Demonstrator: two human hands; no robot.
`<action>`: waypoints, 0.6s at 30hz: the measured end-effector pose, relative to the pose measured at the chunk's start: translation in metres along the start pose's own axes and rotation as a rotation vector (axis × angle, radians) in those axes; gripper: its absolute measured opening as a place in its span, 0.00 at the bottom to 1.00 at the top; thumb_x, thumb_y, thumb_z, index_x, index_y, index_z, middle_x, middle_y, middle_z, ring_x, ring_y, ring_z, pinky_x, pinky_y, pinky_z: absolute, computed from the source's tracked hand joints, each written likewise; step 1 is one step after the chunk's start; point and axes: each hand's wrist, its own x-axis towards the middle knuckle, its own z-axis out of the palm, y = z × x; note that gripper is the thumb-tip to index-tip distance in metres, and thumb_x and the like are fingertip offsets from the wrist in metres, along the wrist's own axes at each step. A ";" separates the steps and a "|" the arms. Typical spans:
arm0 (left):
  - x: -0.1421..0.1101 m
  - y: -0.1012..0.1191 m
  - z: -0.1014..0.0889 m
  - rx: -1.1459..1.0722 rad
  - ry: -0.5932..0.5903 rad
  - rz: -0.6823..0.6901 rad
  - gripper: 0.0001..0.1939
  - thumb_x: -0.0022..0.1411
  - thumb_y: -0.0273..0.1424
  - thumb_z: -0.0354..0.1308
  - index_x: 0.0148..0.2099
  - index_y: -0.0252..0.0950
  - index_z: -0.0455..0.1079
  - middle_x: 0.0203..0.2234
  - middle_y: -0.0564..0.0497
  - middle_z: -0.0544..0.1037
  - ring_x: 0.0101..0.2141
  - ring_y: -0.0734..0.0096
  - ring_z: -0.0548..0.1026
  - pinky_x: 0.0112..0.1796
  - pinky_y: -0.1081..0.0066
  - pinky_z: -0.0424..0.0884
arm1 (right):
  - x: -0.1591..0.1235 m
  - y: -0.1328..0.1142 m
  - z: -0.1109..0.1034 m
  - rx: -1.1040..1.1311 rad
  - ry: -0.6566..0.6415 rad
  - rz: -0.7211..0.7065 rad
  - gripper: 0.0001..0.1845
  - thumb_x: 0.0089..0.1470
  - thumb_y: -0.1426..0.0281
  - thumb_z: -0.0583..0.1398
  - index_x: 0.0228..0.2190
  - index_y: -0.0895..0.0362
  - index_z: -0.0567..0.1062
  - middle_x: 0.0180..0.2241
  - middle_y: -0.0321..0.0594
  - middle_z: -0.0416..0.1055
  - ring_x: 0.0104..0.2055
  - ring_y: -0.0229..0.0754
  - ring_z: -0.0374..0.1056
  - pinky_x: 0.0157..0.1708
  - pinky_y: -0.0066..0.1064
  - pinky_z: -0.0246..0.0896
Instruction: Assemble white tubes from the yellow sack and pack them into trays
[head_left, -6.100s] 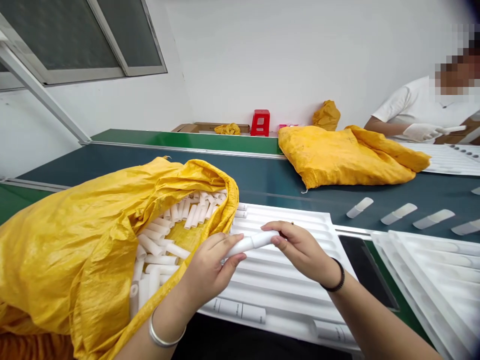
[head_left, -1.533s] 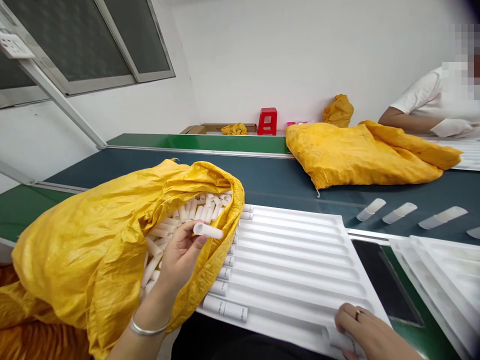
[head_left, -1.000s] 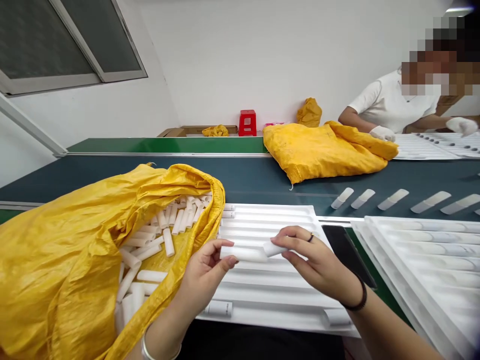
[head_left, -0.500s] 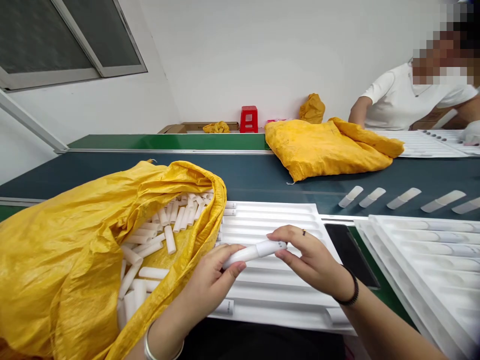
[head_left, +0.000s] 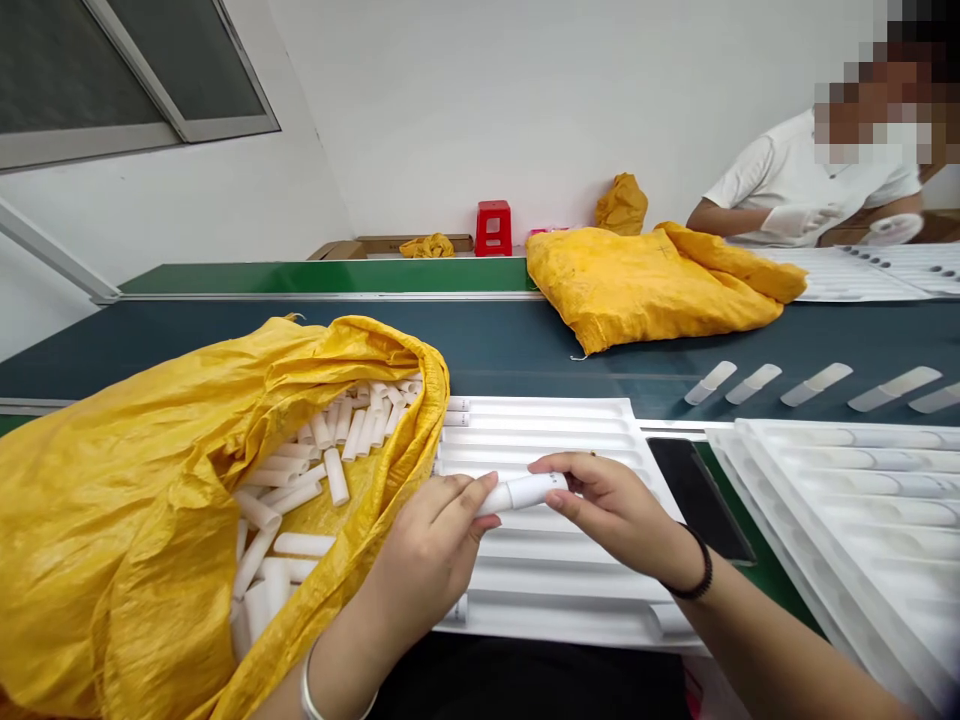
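A white two-part plastic tube (head_left: pixel 525 491), with small dark print near its right end, is held level over a white ridged tray (head_left: pixel 555 581). My left hand (head_left: pixel 435 545) is closed around its left part, covering that end. My right hand (head_left: pixel 619 515) pinches its right end between thumb and fingers. Left of my hands lies an open yellow woven sack (head_left: pixel 127 480), with many loose white tubes (head_left: pixel 304 545) showing in its mouth. In the tray, a few tubes lie at the left ends of the grooves, and a white piece (head_left: pixel 670 619) rests at the lower right.
A dark phone-like slab (head_left: pixel 697 500) lies right of the tray. Farther right are stacked trays (head_left: pixel 885 515) with tubes. Several tubes (head_left: pixel 752 383) lie on the dark belt (head_left: pixel 502 345), behind them a full yellow sack (head_left: pixel 652 290). A gloved co-worker (head_left: pixel 795 190) is across.
My left hand has slid farther right over the tube, covering more of its left part. The co-worker's gloved hands have moved back toward the body. The view has shifted slightly.
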 end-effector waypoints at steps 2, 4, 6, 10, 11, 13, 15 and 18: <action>0.003 0.002 0.002 0.018 0.015 0.010 0.18 0.63 0.21 0.53 0.56 0.29 0.62 0.38 0.43 0.74 0.39 0.65 0.71 0.41 0.65 0.71 | 0.000 -0.003 0.001 -0.001 -0.007 -0.016 0.14 0.59 0.63 0.56 0.44 0.57 0.73 0.36 0.43 0.75 0.35 0.41 0.70 0.35 0.31 0.66; 0.004 0.004 0.004 0.011 0.011 0.000 0.17 0.64 0.21 0.53 0.55 0.30 0.62 0.38 0.43 0.75 0.38 0.65 0.72 0.41 0.66 0.71 | -0.002 -0.007 0.004 -0.005 -0.018 -0.051 0.14 0.60 0.64 0.55 0.44 0.57 0.73 0.35 0.43 0.75 0.34 0.40 0.70 0.35 0.31 0.65; 0.003 0.006 0.009 -0.004 -0.009 -0.010 0.17 0.64 0.22 0.52 0.55 0.31 0.62 0.38 0.43 0.75 0.39 0.65 0.73 0.41 0.67 0.72 | -0.003 -0.007 0.008 -0.018 -0.052 -0.075 0.14 0.61 0.64 0.55 0.45 0.57 0.73 0.36 0.42 0.75 0.34 0.39 0.70 0.35 0.30 0.65; -0.009 -0.005 0.015 0.088 -0.151 -0.009 0.22 0.66 0.30 0.51 0.61 0.34 0.56 0.39 0.43 0.76 0.40 0.62 0.74 0.41 0.64 0.73 | 0.010 0.012 0.011 -0.251 -0.233 -0.081 0.14 0.52 0.66 0.63 0.41 0.56 0.76 0.38 0.42 0.75 0.39 0.42 0.70 0.41 0.31 0.64; -0.013 -0.013 0.012 0.147 -0.185 -0.036 0.26 0.66 0.34 0.51 0.63 0.33 0.53 0.42 0.41 0.75 0.43 0.59 0.74 0.42 0.61 0.73 | 0.018 0.022 0.006 -0.359 -0.222 -0.010 0.13 0.49 0.67 0.66 0.38 0.55 0.77 0.38 0.42 0.74 0.41 0.43 0.69 0.43 0.31 0.64; -0.021 -0.038 -0.002 0.300 -0.221 -0.174 0.30 0.65 0.39 0.51 0.65 0.30 0.50 0.50 0.35 0.71 0.50 0.52 0.70 0.47 0.55 0.70 | 0.036 0.050 -0.014 -0.558 -0.074 0.216 0.10 0.48 0.68 0.65 0.36 0.55 0.77 0.39 0.42 0.74 0.44 0.44 0.68 0.46 0.30 0.62; -0.030 -0.071 -0.025 0.486 -0.264 -0.420 0.25 0.66 0.35 0.47 0.62 0.29 0.56 0.52 0.34 0.68 0.52 0.47 0.67 0.50 0.51 0.67 | 0.053 0.082 -0.047 -0.674 0.134 0.453 0.11 0.55 0.68 0.59 0.40 0.58 0.75 0.43 0.48 0.72 0.47 0.47 0.68 0.47 0.33 0.61; -0.048 -0.119 -0.054 0.692 -0.464 -0.719 0.19 0.61 0.24 0.45 0.51 0.32 0.70 0.50 0.33 0.68 0.48 0.40 0.69 0.45 0.44 0.65 | 0.063 0.129 -0.098 -0.743 0.251 0.714 0.14 0.55 0.69 0.56 0.40 0.65 0.74 0.40 0.57 0.73 0.43 0.54 0.70 0.40 0.38 0.63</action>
